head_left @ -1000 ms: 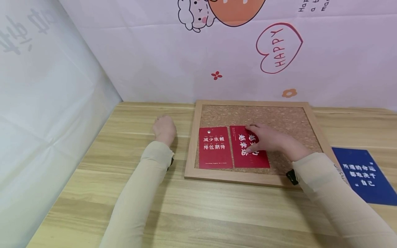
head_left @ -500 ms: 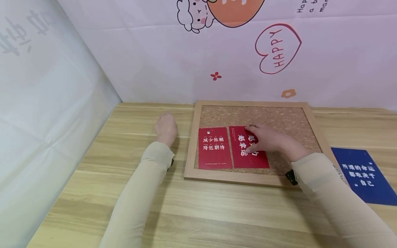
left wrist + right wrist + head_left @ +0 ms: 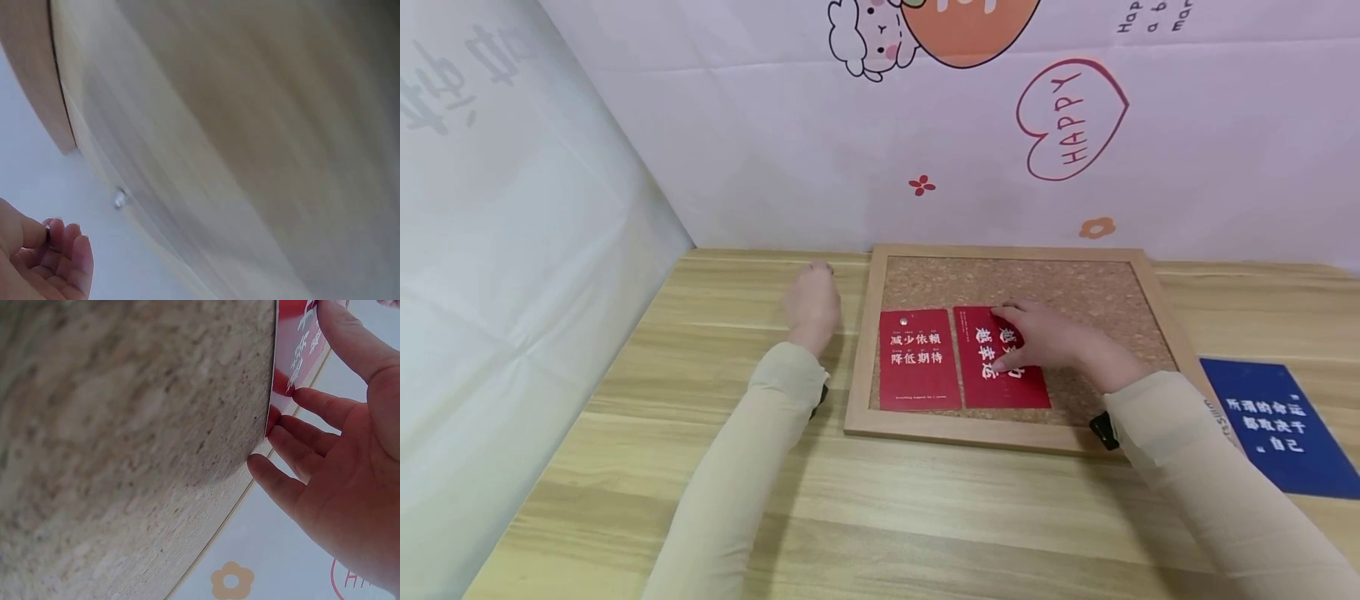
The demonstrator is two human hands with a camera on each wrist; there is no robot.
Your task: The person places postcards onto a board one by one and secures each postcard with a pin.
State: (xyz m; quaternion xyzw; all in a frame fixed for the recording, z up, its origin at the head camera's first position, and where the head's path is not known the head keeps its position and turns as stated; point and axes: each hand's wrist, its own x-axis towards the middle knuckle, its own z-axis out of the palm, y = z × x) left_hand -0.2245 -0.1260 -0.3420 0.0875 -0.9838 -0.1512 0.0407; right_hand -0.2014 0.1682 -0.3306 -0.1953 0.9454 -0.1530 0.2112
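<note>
My right hand rests with spread fingers on a red card with white characters, lying on the framed cork board. In the right wrist view, its fingertips touch the card's face and edge. To the left, a second red card is fixed near its top by a silver thumbtack. My left hand hovers over the table left of the board. The left wrist view shows its thumb and forefinger pinching a small dark, shiny thing, probably a thumbtack, mostly hidden.
A small shiny piece lies on the table near its far edge, blurred. At the board's right lies a blue card with white characters. A white printed cloth hangs behind the table and another along the left side.
My left hand has shifted right and slightly away from me, toward the board, and turned a little. The right hand stays in place on the red card.
</note>
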